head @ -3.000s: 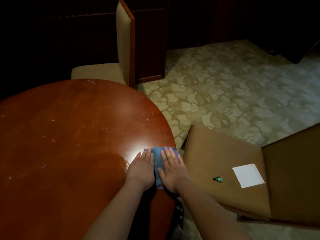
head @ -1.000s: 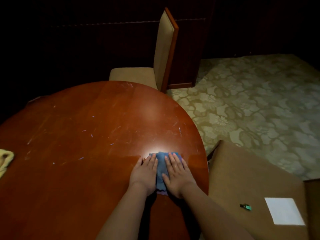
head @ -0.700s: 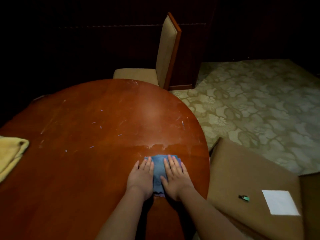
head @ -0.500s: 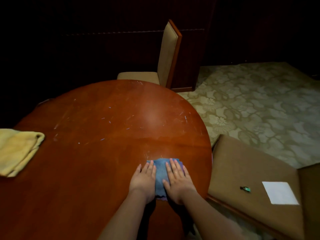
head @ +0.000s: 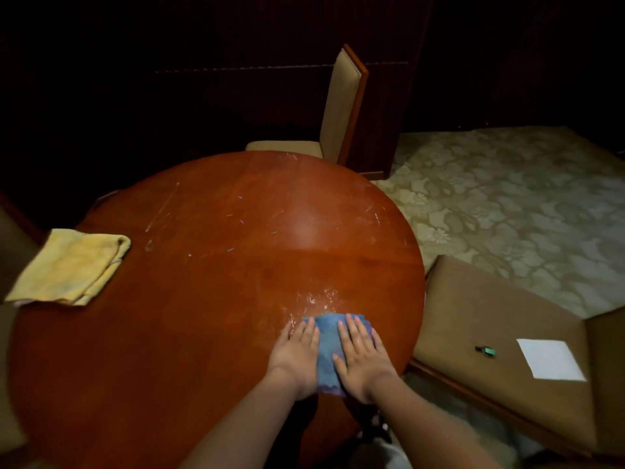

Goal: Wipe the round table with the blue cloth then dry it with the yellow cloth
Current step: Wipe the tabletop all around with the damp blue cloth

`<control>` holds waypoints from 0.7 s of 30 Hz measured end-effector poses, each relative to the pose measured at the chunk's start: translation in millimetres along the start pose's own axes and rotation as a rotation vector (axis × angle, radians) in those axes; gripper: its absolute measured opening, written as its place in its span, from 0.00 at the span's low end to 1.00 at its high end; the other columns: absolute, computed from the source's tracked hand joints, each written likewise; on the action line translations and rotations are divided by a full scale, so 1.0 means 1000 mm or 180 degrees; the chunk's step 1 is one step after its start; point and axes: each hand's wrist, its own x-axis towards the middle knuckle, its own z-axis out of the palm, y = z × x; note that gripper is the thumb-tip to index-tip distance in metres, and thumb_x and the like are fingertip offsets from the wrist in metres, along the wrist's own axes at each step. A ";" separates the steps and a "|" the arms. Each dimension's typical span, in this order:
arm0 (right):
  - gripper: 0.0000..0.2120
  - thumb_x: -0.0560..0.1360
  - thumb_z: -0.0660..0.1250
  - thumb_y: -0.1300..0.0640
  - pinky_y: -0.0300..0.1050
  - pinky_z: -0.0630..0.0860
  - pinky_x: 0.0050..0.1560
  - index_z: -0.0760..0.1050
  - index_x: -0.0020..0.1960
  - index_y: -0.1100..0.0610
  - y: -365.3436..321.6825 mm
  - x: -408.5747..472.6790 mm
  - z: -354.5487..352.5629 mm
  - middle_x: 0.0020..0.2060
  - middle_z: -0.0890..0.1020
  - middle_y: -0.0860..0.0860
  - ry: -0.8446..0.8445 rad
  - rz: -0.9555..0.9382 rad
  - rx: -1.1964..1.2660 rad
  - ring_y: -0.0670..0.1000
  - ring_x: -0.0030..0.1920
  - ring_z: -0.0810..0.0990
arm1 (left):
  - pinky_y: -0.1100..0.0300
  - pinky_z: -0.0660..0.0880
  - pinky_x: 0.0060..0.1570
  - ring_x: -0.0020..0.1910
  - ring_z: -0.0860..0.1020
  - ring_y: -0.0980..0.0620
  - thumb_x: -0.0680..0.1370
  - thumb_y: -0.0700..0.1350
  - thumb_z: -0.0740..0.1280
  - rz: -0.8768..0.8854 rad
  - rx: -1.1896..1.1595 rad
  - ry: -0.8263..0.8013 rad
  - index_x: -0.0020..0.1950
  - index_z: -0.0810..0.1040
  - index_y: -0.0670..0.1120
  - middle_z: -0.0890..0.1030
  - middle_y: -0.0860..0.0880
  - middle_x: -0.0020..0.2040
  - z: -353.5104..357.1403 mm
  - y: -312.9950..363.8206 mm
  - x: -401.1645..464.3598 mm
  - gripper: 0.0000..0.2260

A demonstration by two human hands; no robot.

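Near the lower centre of the frame, both hands lie flat with straight fingers on the blue cloth (head: pixel 327 353), the left hand (head: pixel 297 357) on its left part and the right hand (head: pixel 360 358) on its right, pressing it onto the round wooden bench (head: pixel 203 299) close to that bench's right-hand rim. Just above the cloth a patch of wet streaks catches the light, while the upper part of the bench top shows pale scratches or specks and looks unwiped. The yellow cloth (head: pixel 69 265) sits folded at the left edge of the frame, part of it seeming to overhang the rim. My read is that the wet wipe is in hand and drying has not begun. Risks from here: with the cloth this near the rim, an outward stroke could push it off the edge toward the brown chair seat (head: pixel 500 333) at right, where a small green object (head: pixel 486 350) and a white sheet (head: pixel 549 358) lie. A broad sweep leftward could nudge the yellow cloth off, or dampen it before it is needed. Dim light could hide missed patches.
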 end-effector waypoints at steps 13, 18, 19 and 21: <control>0.30 0.81 0.39 0.43 0.49 0.35 0.73 0.31 0.76 0.56 -0.007 0.030 -0.012 0.75 0.33 0.51 0.0008 -0.0135 -0.0246 0.49 0.74 0.32 | 0.48 0.42 0.74 0.77 0.43 0.48 0.82 0.52 0.48 -0.0172 -0.0229 0.0201 0.78 0.41 0.41 0.41 0.44 0.78 0.009 -0.025 0.011 0.29; 0.30 0.81 0.37 0.42 0.49 0.33 0.72 0.31 0.76 0.56 -0.015 -0.005 0.008 0.75 0.32 0.51 0.0010 -0.0133 -0.0181 0.49 0.74 0.32 | 0.48 0.42 0.74 0.77 0.43 0.47 0.81 0.56 0.52 -0.0118 -0.0069 0.0099 0.78 0.41 0.40 0.41 0.43 0.78 0.019 -0.008 -0.017 0.33; 0.31 0.79 0.36 0.41 0.49 0.33 0.72 0.31 0.76 0.55 -0.015 -0.010 0.013 0.75 0.33 0.51 0.0008 -0.0150 -0.0195 0.49 0.74 0.32 | 0.48 0.42 0.75 0.77 0.43 0.47 0.81 0.55 0.51 -0.0102 -0.0032 0.0093 0.78 0.41 0.41 0.41 0.43 0.78 0.023 -0.005 -0.022 0.33; 0.34 0.75 0.32 0.40 0.49 0.33 0.72 0.30 0.75 0.55 -0.014 -0.019 0.019 0.75 0.32 0.51 0.0018 -0.0224 -0.0268 0.49 0.74 0.31 | 0.48 0.42 0.75 0.77 0.43 0.47 0.81 0.54 0.50 -0.0070 -0.0021 0.0105 0.78 0.41 0.41 0.41 0.44 0.78 0.029 0.000 -0.030 0.32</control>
